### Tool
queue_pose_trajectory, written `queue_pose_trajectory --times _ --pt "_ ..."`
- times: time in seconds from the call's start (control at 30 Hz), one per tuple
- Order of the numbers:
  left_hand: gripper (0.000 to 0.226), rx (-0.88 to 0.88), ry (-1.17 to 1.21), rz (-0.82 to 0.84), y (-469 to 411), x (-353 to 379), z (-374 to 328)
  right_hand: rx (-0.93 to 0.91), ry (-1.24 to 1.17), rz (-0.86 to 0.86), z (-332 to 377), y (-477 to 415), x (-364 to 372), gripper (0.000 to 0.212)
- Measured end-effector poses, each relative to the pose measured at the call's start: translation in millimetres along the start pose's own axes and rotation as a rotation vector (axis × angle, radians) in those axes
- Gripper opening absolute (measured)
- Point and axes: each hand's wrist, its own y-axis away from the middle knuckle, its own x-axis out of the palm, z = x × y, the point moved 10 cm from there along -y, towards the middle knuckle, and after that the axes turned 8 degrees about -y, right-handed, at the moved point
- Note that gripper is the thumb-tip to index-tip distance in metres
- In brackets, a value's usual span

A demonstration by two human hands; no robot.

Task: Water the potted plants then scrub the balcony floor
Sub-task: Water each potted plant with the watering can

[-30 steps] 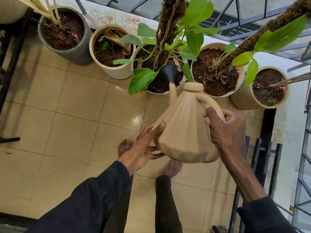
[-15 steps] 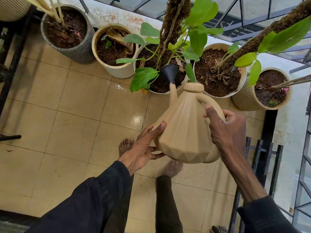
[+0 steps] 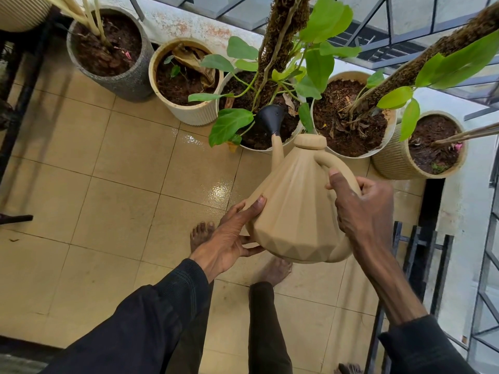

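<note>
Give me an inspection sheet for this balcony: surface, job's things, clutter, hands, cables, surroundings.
Surface: tiled floor, beige, with a wet sheen near the pots.
Job's things: watering can held up, its black spout head over the soil of the middle pot; no scrubbing tool seen.
Clutter: dry leaf lying in the cream pot.
Hands: right hand grips the can's handle; left hand supports its side with straight fingers.
Cables: nothing seen.
Surroundings: metal railing behind the pots; black rack at the right.
</note>
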Motion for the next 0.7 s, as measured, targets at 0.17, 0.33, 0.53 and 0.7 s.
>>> queue_pose_trajectory --times 0.17,0.33,0.53,0.7 --pt "0.089 -0.001 0.006 -0.001 -1.0 -0.3 1.5 0.009 -0.011 -0.002 -2.0 -0.5 -0.1 0.033" --pt "0.087 0.000 0.008 -0.006 -1.6 0.3 1.1 0.013 0.002 0.001 -0.1 -0.6 -0.2 0.032" --pt "0.090 -0.001 0.001 -0.011 -1.1 0.2 0.2 -0.002 0.005 -0.007 2.3 -1.3 -0.4 0.031" --pt "0.086 0.001 0.003 -0.010 -1.4 0.8 0.0 -0.005 -0.007 -0.010 0.7 -1.2 -0.9 0.033"
